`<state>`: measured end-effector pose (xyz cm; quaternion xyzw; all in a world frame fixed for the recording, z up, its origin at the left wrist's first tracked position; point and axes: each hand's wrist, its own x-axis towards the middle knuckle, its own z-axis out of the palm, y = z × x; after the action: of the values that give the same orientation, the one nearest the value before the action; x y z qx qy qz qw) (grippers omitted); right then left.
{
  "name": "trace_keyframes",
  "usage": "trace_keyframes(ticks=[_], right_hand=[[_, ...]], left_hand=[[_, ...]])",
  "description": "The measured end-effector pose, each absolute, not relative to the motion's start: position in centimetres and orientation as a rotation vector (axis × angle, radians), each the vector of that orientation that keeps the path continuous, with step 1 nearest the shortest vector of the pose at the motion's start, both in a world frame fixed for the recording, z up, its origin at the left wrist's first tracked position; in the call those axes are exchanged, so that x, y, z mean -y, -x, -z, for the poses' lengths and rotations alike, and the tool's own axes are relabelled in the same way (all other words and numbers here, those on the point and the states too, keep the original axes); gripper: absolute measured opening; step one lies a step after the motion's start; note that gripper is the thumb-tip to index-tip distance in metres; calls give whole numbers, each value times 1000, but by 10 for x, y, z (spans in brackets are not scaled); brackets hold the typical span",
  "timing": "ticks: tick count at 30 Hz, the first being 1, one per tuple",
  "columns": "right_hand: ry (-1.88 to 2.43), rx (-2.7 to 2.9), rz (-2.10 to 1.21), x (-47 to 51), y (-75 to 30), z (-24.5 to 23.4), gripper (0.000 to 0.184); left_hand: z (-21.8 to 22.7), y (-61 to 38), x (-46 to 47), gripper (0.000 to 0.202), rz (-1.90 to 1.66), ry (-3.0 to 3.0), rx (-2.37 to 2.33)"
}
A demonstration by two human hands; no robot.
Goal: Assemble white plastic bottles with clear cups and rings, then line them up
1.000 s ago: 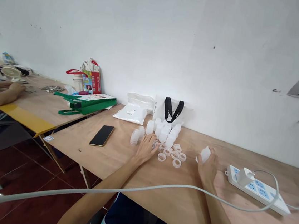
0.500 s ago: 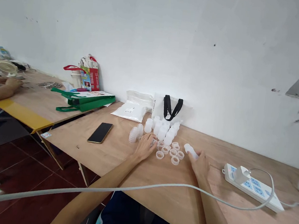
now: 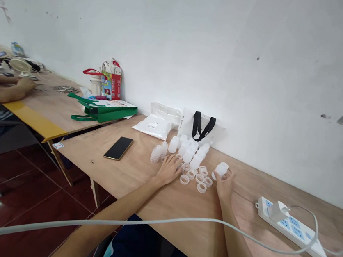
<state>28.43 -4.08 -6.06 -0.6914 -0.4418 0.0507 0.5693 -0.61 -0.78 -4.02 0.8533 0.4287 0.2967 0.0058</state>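
Observation:
My right hand [image 3: 223,185] is shut on a small translucent plastic bottle [image 3: 221,170], holding it just above the table. My left hand [image 3: 169,169] lies palm down with its fingers apart, its fingertips beside a group of upright translucent bottles [image 3: 189,153]. Several translucent plastic rings [image 3: 195,178] lie between my hands. A stack of nested translucent cups [image 3: 156,153] stands just beyond my left hand, to the left.
A black smartphone [image 3: 118,148] lies to the left on the plywood table [image 3: 197,226]. A white power strip [image 3: 287,228] sits to the right. A white cable [image 3: 148,225] crosses my forearms. White bags stand against the wall. A co-worker's hand [image 3: 24,85] rests on the adjoining table.
The bottle in my right hand has turned from lying on its side to a more upright position. My left hand has barely moved, and the camera view has shifted slightly.

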Motion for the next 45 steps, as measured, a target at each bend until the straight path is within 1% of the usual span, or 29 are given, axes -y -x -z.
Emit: trace_keyframes(ticks=[6, 11, 13, 18, 21, 23, 26, 30, 33, 37, 41, 45], right_hand=[[1628, 1117, -230, 0, -276, 69, 59], [1520, 1216, -354, -3, -282, 72, 44], [1483, 1216, -375, -1, -284, 71, 41], [1435, 1139, -359, 14, -285, 69, 43], [1433, 1065, -309, 31, -284, 71, 43], [1447, 1022, -274, 42, -284, 72, 40], [1488, 1017, -257, 58, -281, 74, 37], [1538, 1112, -290, 71, -274, 71, 38], [1564, 1176, -300, 75, -268, 67, 41], [1592, 1218, -283, 77, -261, 60, 40], [1577, 1510, -153, 82, -252, 55, 42], [1595, 1824, 5, 88, -241, 59, 52]], left_hand=[[40, 8, 8, 29, -935, -2701, -1337], [42, 7, 7, 29, -964, -2670, -1323], [42, 7, 7, 28, -975, -2662, -1313], [35, 10, 9, 22, -1115, -2634, -1248], [29, 9, 17, 23, -1223, -2671, -1175], [27, 5, 23, 27, -1182, -2742, -1140], [27, -3, 29, 34, -1020, -2860, -1070], [28, -3, 23, 35, -950, -2850, -1124], [28, 4, 10, 34, -939, -2842, -1149], [28, 9, -3, 24, -903, -2879, -1061], [30, 7, -10, 19, -927, -2846, -1141], [34, 7, -11, 23, -993, -2809, -1162]])
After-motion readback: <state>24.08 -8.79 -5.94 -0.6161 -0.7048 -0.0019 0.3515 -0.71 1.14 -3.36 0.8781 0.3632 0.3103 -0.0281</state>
